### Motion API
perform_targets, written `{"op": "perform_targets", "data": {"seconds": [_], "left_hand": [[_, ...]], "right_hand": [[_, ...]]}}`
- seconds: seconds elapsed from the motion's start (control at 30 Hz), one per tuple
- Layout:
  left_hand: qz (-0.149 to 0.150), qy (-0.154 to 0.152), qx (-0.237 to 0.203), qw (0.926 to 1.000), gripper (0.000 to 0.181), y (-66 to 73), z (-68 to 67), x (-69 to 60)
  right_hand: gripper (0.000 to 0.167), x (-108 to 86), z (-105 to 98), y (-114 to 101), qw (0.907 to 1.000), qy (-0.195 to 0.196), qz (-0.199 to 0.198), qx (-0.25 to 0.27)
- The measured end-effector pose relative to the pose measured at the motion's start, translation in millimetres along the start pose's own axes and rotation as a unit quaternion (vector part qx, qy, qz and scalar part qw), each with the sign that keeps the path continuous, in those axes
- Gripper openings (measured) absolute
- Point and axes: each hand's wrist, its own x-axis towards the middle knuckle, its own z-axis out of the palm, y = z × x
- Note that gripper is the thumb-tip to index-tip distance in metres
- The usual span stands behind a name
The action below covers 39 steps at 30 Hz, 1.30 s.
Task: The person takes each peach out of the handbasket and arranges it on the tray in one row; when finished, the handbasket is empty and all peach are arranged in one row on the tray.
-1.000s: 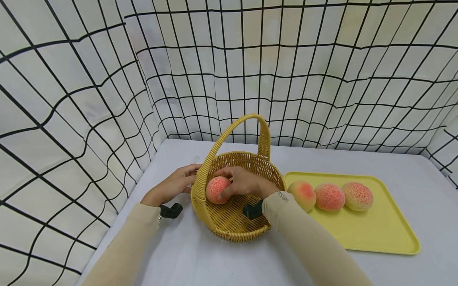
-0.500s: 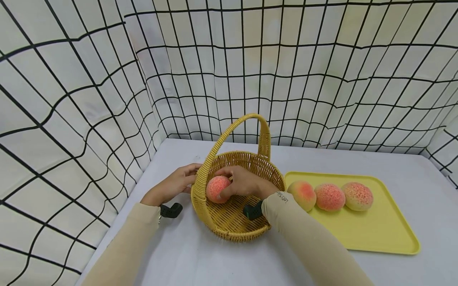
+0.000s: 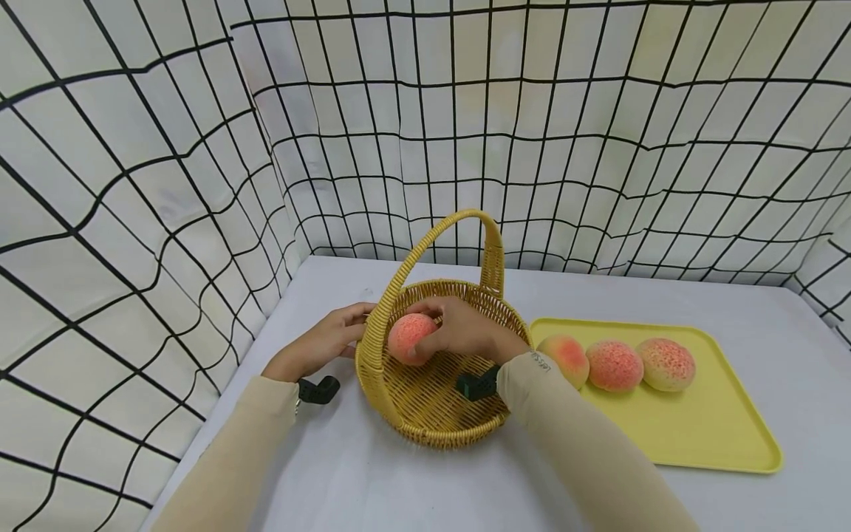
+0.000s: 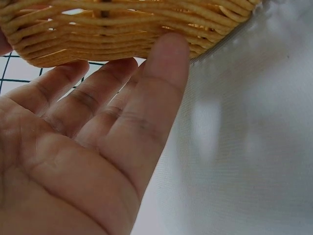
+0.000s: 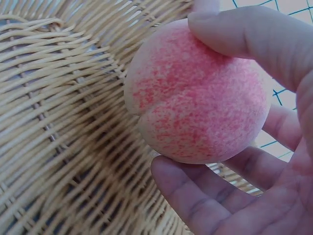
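Between the thumb and fingers of my right hand [image 3: 462,329] is a pink, speckled peach [image 3: 408,340]. It sits inside the yellow wicker basket [image 3: 442,440], near the left wall under the tall handle. In the right wrist view the peach [image 5: 200,98] shows its crease, with the woven basket wall [image 5: 54,107] behind it. My left hand [image 3: 319,346] lies against the basket's outer left side. The left wrist view shows extended left fingers [image 4: 159,98] touching the weave from outside, the palm facing the camera.
Right of the basket lies a yellow tray [image 3: 691,436]. Three more peaches stand in a row on it: a smoother yellow-orange peach [image 3: 566,356], a pink peach [image 3: 615,365] and a speckled peach [image 3: 666,364]. Black netting [image 3: 552,140] over white cloth encloses the white table [image 3: 372,480].
My right hand has lifted the peach slightly, moving it up and a little to the right within the basket. The left hand keeps its place on the basket's side.
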Motion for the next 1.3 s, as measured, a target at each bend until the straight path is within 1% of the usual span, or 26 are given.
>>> {"op": "perform_targets", "data": {"seconds": [0.33, 0.47, 0.73, 1.0, 1.17, 1.3], "left_hand": [[-0.002, 0.006, -0.004, 1.0, 0.049, 0.6, 0.7, -0.2], [0.0, 0.006, -0.002, 1.0, 0.048, 0.3, 0.8, 0.1], [0.0, 0.008, 0.004, 1.0, 0.046, -0.1, 1.5, -0.6], [-0.001, 0.007, 0.007, 1.0, 0.046, 1.4, 1.2, -1.5], [-0.003, 0.007, 0.005, 1.0, 0.049, 3.1, 2.0, -1.5], [-0.004, 0.008, 0.006, 0.9999, 0.048, 3.9, 2.1, -1.7]], "right_hand": [[0.059, -18.0, -20.6, -7.4, 0.9993, 0.01, -0.01, 0.034], [0.056, -27.4, -30.3, -9.6, 0.9995, 0.015, -0.012, 0.025], [0.06, -51.4, -51.4, -9.5, 0.9994, 0.033, -0.006, 0.007], [0.06, -77.7, -73.0, -2.5, 0.9982, 0.058, 0.003, 0.013], [0.063, -91.0, -85.6, 1.2, 0.9973, 0.072, 0.008, 0.009], [0.066, -101.7, -95.0, 4.9, 0.9959, 0.088, 0.019, -0.003]]}}
